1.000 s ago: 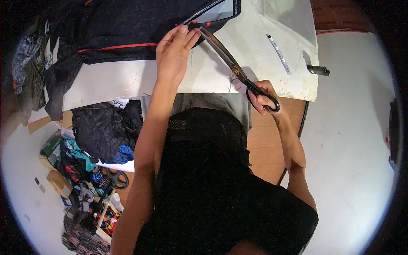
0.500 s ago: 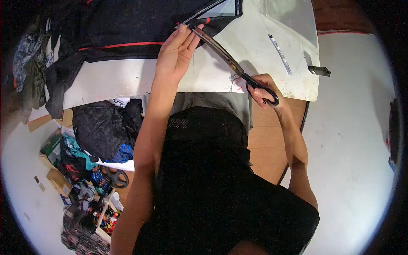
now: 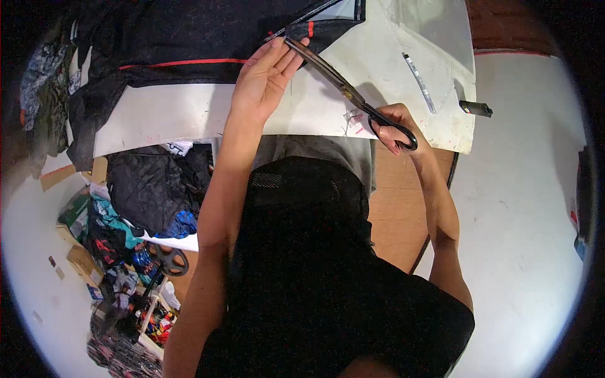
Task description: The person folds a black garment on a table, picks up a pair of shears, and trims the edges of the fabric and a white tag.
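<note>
At the far edge: my left hand (image 3: 265, 75) lies flat, fingers together, pressing the black cloth (image 3: 189, 38) by its corner.
Right hand: my right hand (image 3: 394, 126) is clamped through the loops of the scissors (image 3: 343, 91), blades nearly closed at the cloth's edge.
Change: scissors have slid farther along the cloth since a second ago; the corner flap has shifted right, so I judge the cut is advancing.
Cloth: dark, speckled, with a red stripe (image 3: 183, 63), spread over the white tabletop (image 3: 189, 120), left end drooping off.
Nearby: a marker (image 3: 419, 82) lies right of the blades.
</note>
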`<state>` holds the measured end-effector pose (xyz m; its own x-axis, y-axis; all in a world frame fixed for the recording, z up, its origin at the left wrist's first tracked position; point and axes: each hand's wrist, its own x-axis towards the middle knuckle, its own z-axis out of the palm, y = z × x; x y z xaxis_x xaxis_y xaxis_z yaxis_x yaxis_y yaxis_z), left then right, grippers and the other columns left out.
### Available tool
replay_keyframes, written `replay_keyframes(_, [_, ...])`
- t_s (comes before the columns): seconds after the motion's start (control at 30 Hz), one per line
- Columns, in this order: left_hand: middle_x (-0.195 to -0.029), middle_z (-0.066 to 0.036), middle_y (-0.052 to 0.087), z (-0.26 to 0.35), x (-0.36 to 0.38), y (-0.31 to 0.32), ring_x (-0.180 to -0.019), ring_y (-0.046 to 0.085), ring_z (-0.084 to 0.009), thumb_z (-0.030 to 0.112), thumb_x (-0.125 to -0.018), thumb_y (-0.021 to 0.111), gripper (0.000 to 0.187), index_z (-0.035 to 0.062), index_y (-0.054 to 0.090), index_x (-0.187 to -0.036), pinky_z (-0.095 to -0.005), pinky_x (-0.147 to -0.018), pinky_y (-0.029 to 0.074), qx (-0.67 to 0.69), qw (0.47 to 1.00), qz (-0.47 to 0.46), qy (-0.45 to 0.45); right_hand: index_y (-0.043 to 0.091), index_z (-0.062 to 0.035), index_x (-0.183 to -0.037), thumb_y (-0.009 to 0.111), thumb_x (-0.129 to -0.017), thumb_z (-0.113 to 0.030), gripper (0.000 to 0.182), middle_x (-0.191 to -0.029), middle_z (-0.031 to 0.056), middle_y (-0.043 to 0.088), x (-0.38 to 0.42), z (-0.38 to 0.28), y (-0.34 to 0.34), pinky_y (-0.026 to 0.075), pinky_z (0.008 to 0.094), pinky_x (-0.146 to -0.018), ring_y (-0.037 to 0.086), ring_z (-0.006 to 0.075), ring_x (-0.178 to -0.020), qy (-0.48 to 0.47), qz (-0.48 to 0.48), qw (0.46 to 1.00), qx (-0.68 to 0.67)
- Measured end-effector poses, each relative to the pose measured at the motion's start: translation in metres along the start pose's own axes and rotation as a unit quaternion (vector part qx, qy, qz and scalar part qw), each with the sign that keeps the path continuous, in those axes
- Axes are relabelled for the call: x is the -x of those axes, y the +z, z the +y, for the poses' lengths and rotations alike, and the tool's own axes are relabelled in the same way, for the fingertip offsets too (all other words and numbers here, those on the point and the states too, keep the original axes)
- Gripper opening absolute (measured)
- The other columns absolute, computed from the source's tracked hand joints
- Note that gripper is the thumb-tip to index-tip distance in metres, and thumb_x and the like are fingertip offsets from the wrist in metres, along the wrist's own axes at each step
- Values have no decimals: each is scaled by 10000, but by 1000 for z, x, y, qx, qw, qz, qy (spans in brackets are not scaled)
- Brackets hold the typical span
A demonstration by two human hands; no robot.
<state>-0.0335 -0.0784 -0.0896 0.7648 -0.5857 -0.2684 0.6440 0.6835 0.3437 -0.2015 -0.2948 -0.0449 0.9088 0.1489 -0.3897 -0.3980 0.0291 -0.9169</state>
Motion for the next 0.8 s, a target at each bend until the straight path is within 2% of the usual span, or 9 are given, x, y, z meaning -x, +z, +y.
replay_keyframes(0.1, [-1064,-194,626,0,0,-1,-1092,580,-320,77,-915,546,116,-7,621,-944,-391,-1013,445,0,1000,-7,0,499,-17,-638,708,-722,-458,495,-410,-25,433,-1,1,0,257,180,-297,385,40,-304,3,3,1000,-1])
replay_keyframes(0.2, [-1146,-203,587,-2,1,-3,-1177,518,-308,99,-920,544,131,-12,596,-965,-399,-1053,406,-18,1000,-21,6,499,-19,-634,709,-722,-456,492,-405,-28,430,-1,0,2,255,182,-296,381,40,-302,4,14,1000,-8])
replay_keyframes(0.3, [-1153,-201,586,-4,0,-7,-1177,518,-310,94,-915,550,133,-12,598,-979,-404,-1055,402,-21,1000,8,8,502,-20,-632,694,-750,-417,456,-404,-28,427,-1,2,-1,249,184,-294,376,41,-300,9,13,1000,-13])
replay_keyframes(0.4, [-1141,-192,593,-2,1,-8,-1185,509,-326,69,-909,550,128,-16,598,-992,-412,-1058,396,-7,1000,-13,12,505,-20,-629,673,-785,-354,405,-406,-30,424,2,1,-2,244,184,-292,366,40,-293,32,32,999,17])
replay_keyframes(0.47, [-1116,-178,602,-1,4,-6,-1190,497,-358,32,-902,545,121,-24,589,-1000,-424,-1058,394,-21,999,-19,34,532,-43,-641,677,-817,-238,300,-401,-31,428,5,-1,-3,268,200,-291,378,51,-299,-7,35,998,-43])
replay_keyframes(0.5, [-1116,-178,602,-1,4,-5,-1190,497,-358,32,-902,545,121,-24,589,-1000,-424,-1058,394,-21,999,-18,34,532,-41,-649,670,-821,-248,303,-404,-29,430,7,1,-5,265,195,-285,378,49,-299,-14,41,998,-52])
replay_keyframes(0.57, [-1021,-159,626,-2,5,-4,-1115,554,-376,-5,-892,547,116,6,578,-1004,-419,-987,467,-51,996,-17,67,530,-36,-651,672,-818,-273,323,-407,-27,432,8,2,-6,268,194,-285,379,50,-299,-25,37,997,-57])
replay_keyframes(0.7, [-1018,-158,619,-4,10,3,-1098,564,-380,-45,-881,539,179,8,540,-1052,-414,-981,475,-75,992,-43,91,520,-17,-651,681,-798,-354,402,-417,-15,443,8,10,-4,266,189,-288,381,50,-300,-68,1,990,-123])
replay_keyframes(0.8, [-975,-156,623,-7,15,17,-1051,600,-340,-57,-868,556,211,14,533,-1065,-387,-945,502,-129,986,-14,108,513,-7,-642,688,-779,-396,448,-420,-12,447,8,12,1,266,190,-292,385,53,-302,-70,19,993,-94])
